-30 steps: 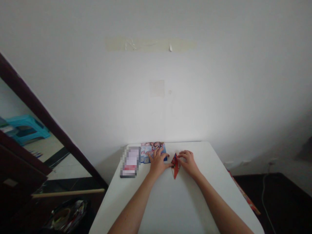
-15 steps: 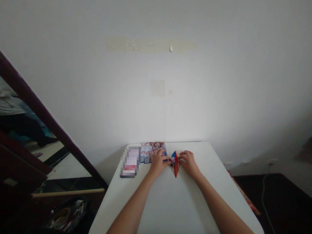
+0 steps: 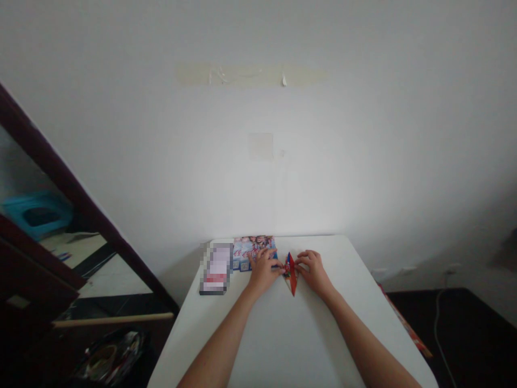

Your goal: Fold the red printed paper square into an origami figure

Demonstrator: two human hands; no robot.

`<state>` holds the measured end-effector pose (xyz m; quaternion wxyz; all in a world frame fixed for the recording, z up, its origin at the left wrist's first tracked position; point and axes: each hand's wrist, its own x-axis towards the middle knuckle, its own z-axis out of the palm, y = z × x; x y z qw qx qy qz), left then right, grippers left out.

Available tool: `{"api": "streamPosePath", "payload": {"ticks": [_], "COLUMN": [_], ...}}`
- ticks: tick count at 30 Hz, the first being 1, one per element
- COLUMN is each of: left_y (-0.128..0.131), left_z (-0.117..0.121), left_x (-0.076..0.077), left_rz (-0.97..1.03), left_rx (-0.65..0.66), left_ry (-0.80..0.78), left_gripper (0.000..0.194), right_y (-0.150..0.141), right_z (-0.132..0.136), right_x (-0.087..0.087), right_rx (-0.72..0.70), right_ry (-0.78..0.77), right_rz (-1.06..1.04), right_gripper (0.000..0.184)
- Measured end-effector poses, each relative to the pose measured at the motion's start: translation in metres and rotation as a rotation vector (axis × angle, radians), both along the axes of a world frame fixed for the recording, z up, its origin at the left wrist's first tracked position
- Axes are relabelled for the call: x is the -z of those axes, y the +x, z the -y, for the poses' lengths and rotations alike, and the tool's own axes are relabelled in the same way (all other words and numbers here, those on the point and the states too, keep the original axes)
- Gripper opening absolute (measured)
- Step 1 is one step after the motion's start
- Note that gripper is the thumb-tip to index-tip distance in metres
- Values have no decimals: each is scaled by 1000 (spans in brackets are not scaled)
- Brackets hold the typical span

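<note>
A small folded paper [image 3: 291, 275], printed in red and blue and pointed at both ends, stands between my hands over the white table [image 3: 283, 339]. My left hand [image 3: 263, 269] pinches its left edge, with the other fingers spread over a printed leaflet [image 3: 248, 248]. From the other side, my right hand [image 3: 311, 270] closes thumb and fingertips on the paper's right edge. The exact grip of the fingertips is too small to make out fully.
Left of the leaflet lies a pixelated phone-shaped object [image 3: 217, 269]. The wall [image 3: 315, 188] meets the table's far edge. A dark-framed mirror [image 3: 92, 210] leans at the left, above a dark bag of things [image 3: 111, 358]. A cable [image 3: 436, 318] hangs at the right.
The folded paper has turned and narrowed slightly between my fingers, showing less blue. Both hands stay nearly in place. In the mirror, a person's figure has gone and a blue stool shows.
</note>
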<state>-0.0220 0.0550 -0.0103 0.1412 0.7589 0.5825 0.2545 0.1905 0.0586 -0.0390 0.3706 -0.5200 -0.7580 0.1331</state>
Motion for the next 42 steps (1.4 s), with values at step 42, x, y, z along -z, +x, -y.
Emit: {"api": "streamPosePath", "payload": {"ticks": [42], "left_y": [6], "left_z": [1], "left_x": [2], "left_rz": [98], "left_rx": [-30], "left_ry": [62], "left_gripper": [7], "right_y": [-2], "right_z": [-4], "right_x": [1], "right_rx": [-21], "right_ry": [-9], "right_rz": [-4], "right_gripper": [13]}}
